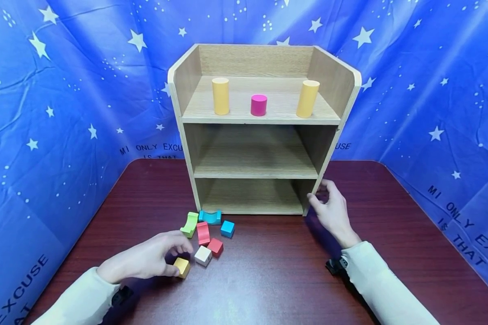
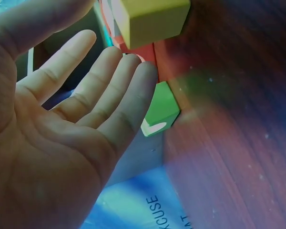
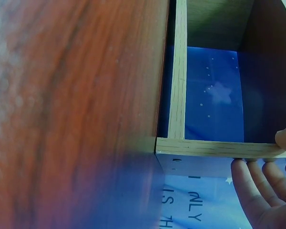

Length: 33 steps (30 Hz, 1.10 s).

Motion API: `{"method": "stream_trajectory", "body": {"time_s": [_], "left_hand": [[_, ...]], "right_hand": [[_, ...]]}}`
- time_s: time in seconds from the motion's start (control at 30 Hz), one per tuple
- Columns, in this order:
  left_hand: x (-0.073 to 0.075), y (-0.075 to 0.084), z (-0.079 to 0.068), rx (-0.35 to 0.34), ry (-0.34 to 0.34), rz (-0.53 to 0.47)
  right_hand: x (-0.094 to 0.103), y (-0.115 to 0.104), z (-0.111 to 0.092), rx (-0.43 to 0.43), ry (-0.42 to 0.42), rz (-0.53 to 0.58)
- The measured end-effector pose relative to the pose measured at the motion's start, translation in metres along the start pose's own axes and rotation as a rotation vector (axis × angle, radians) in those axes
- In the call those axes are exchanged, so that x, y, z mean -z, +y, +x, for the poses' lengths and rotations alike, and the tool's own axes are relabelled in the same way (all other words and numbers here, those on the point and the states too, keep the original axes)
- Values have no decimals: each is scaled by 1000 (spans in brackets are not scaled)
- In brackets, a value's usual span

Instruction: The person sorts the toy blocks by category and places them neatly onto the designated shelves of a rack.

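Note:
My left hand (image 1: 148, 256) is over the table at the left, thumb tip at the yellow cube (image 1: 182, 267); whether it touches cannot be told. In the left wrist view its fingers (image 2: 124, 102) are loosely extended, and nothing lies in the palm. Beside the cube are a white cube (image 1: 203, 256), a red cube (image 1: 215, 248) and a blue cube (image 1: 227, 229). Behind them lie curved blocks: red (image 1: 203, 233), green (image 1: 190, 225) and blue (image 1: 210, 217). My right hand (image 1: 334, 214) grips the wooden shelf's (image 1: 256, 174) right side panel low down, thumb on the front edge (image 3: 219, 147), fingers along its outer face.
On the shelf's top board stand two tall yellow cylinders (image 1: 221, 97) with a short pink cylinder (image 1: 258, 105) between them. The shelf stands on a dark red wooden table (image 1: 268, 271). A blue star-printed cloth (image 1: 85, 67) surrounds the table's back and sides.

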<state>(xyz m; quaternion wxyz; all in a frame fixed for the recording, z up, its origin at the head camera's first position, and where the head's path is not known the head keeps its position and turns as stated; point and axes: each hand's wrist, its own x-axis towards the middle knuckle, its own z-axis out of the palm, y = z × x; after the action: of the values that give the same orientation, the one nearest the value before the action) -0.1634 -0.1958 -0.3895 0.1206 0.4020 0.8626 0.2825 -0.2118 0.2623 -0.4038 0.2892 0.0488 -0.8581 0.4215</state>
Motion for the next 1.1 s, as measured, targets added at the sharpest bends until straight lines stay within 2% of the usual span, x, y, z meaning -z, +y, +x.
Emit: {"method": "stream_trajectory", "body": {"time_s": [0.23, 0.57, 0.83, 1.1], "left_hand": [[-8, -2, 1, -38, -3, 29], [-10, -3, 0, -1, -17, 25], [-12, -5, 0, -48, 17, 72], [-13, -6, 0, -15, 4, 75]], "right_hand": [[-1, 1, 0, 1, 4, 8], [-1, 1, 0, 9, 5, 3], [-1, 0, 0, 5, 6, 15], [-1, 0, 0, -1, 7, 11]]}}
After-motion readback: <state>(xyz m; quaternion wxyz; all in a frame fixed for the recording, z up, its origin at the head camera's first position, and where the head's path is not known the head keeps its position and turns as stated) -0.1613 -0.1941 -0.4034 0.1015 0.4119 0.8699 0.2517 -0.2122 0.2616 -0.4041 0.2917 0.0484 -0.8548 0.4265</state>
